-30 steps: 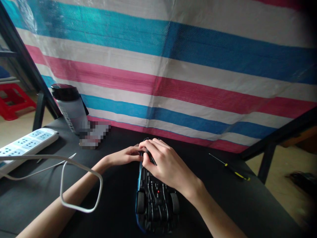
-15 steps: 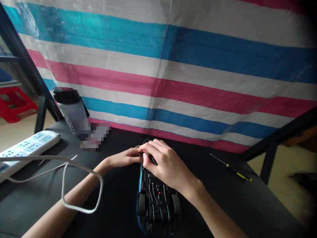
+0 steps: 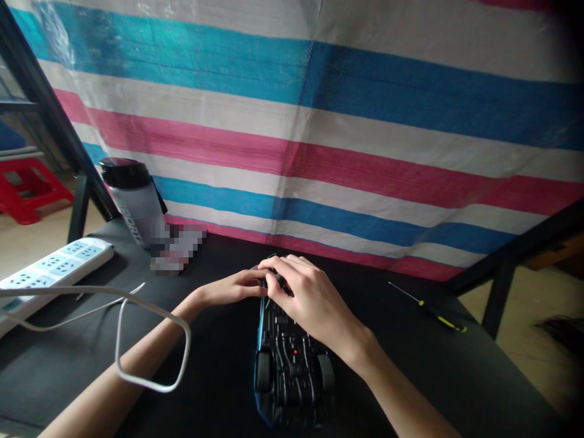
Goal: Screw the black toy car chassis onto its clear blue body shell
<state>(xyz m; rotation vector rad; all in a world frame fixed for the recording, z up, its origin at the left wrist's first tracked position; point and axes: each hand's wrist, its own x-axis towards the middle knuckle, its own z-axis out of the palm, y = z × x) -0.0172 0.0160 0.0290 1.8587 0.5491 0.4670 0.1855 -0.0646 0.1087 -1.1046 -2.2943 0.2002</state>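
Note:
A toy car (image 3: 292, 365) with a blue body lies upside down on the black table, its black underside and two near wheels facing up. My left hand (image 3: 239, 285) grips the far left end of the car from the side, its fingertips partly covered by the other hand. Over the car's far end, my right hand (image 3: 298, 283) is curled with thumb and forefinger close together around a dark part there. What exactly those fingers pinch is mostly hidden. The far wheels cannot be made out clearly under the hands.
On the right lies a thin screwdriver (image 3: 429, 309) with a black and yellow handle. To the left are a white power strip (image 3: 59, 264), a looped white cable (image 3: 185, 353) and a sports bottle (image 3: 137, 207). A striped plastic sheet (image 3: 365, 134) hangs behind the table (image 3: 219, 365).
The view has shifted slightly. Both hands stay at the car's far end, with the right fingers changed only a little in position.

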